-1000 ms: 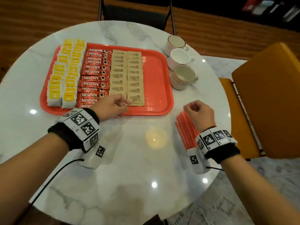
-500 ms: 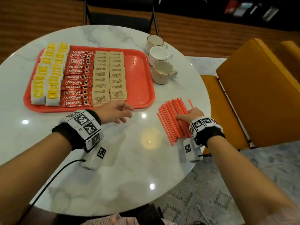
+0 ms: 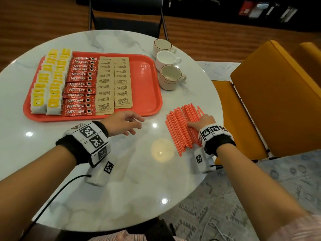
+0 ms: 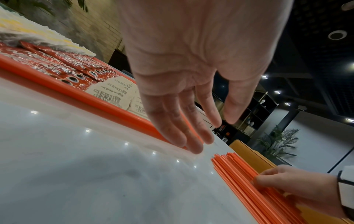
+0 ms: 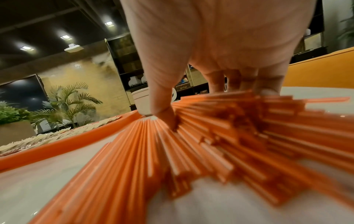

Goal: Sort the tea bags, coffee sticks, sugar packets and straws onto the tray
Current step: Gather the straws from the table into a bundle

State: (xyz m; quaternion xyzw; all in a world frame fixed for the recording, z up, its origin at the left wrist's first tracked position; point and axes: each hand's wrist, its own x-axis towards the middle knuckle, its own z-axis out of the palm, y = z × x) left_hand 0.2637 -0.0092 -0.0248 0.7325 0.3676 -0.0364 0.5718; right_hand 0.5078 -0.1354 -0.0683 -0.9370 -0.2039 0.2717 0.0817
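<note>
The orange tray holds rows of yellow-tagged tea bags, red coffee sticks and brown sugar packets; its right part is bare. A pile of orange straws lies on the table right of the tray, near the table edge. My right hand is down on the pile, thumb dug in on the left and fingers curled over the far side, pinching a bunch of straws. My left hand hovers with relaxed fingers just in front of the tray's near rim and holds nothing.
Three cups stand in a row beyond the straws, right of the tray. An orange chair sits close to the round marble table's right edge. A dark chair stands at the far side.
My right hand came down from above onto the straw pile and closed on a bunch. My left hand slid off the sugar packets, rightwards in front of the tray, its fingers loosening.
</note>
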